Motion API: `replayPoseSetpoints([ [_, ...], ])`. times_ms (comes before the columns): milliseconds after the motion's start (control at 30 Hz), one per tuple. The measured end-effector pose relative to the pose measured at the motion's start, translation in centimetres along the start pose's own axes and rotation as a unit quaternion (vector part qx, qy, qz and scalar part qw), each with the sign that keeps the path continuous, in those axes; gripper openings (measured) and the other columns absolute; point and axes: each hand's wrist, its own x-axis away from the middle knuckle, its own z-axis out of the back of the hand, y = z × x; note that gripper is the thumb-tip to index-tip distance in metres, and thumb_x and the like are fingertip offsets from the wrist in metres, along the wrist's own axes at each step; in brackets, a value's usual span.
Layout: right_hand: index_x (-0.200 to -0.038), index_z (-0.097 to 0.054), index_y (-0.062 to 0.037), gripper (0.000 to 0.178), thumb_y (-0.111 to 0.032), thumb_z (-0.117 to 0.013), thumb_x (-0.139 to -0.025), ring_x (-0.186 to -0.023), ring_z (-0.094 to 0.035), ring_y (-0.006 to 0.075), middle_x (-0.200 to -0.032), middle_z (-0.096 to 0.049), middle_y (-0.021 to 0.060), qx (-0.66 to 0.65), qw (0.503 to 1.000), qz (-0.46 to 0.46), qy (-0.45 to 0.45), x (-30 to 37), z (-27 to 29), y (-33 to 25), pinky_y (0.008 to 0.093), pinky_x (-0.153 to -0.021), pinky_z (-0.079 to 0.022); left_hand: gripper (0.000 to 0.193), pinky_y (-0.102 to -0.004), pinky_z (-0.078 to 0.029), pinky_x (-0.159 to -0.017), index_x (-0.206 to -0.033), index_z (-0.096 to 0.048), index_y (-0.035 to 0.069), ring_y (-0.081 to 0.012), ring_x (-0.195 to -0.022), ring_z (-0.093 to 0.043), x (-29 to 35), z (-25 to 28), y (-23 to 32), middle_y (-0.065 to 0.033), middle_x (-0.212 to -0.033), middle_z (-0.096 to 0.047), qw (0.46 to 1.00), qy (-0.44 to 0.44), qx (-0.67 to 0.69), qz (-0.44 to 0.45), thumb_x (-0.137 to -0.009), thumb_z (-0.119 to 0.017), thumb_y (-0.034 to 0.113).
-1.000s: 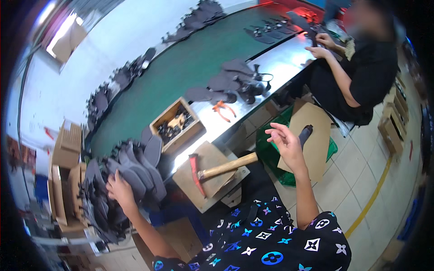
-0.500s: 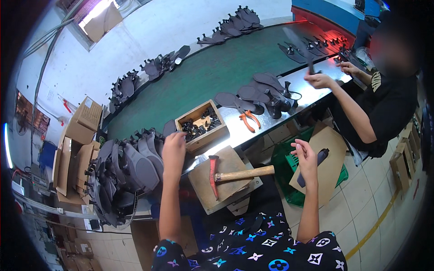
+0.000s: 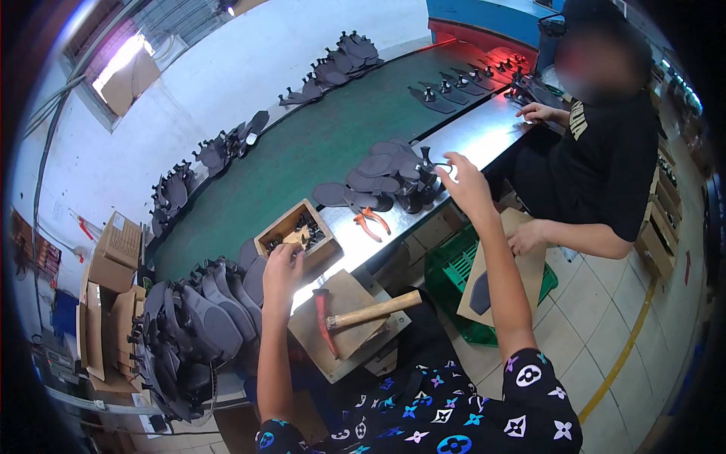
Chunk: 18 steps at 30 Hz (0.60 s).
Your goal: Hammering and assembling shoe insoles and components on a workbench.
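My left hand [image 3: 282,274] is at the near edge of a small wooden box [image 3: 327,248], its fingers bent but apart, with nothing visible in them. Small black parts [image 3: 306,229] lie inside that box. Farther right, my right hand [image 3: 467,188] reaches with thumb and forefinger spread beside a pile of grey shoe soles with black heels [image 3: 378,172]. Its fingertips are close to an upright heel [image 3: 426,155]; whether they touch it is unclear. A hammer [image 3: 370,312] with a red head and wooden handle rests on a square board [image 3: 352,354] in front of me.
Orange-handled pliers [image 3: 370,223] lie on the metal bench edge. More soles [image 3: 208,314] are heaped at left; others line the green conveyor belt [image 3: 295,163]. At right a co-worker [image 3: 605,166] sits by a green crate [image 3: 446,261] with cardboard [image 3: 491,295] on it.
My right hand has moved up and forward from above the crate to the sole pile. My left hand stays by the box. The co-worker's near hand has lowered to the cardboard. The view has shifted right.
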Motion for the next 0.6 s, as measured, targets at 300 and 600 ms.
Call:
replayPoseSetpoints([
  [300, -0.102, -0.06, -0.0067, 0.024, -0.008, -0.068, -0.08, -0.098, -0.059, 0.0271, -0.106, -0.054, 0.0078, 0.237, 0.926, 0.29, 0.04, -4.9, -3.2, -10.1, 0.0378, -0.082, -0.051, 0.033, -0.0443, -0.034, -0.108, -0.119, -0.065, 0.006, -0.0327, -0.133, -0.046, 3.6, 5.9, 3.1, -0.0118, -0.133, -0.057, 0.982, 0.136, -0.128, -0.039, -0.087, -0.07, 0.013],
  [600, -0.128, -0.055, -0.0058, 0.047, -0.013, -0.072, -0.085, -0.101, -0.06, 0.03, -0.122, -0.055, 0.0124, -0.164, 0.785, 0.59, -0.092, 8.3, 0.1, -26.5, 0.0388, -0.084, -0.052, 0.043, -0.0391, -0.051, -0.091, -0.121, -0.058, -0.003, -0.0326, -0.104, -0.064, 10.0, 11.8, 8.3, -0.0162, -0.113, -0.065, 0.958, 0.015, 0.27, -0.093, -0.084, -0.075, 0.012],
])
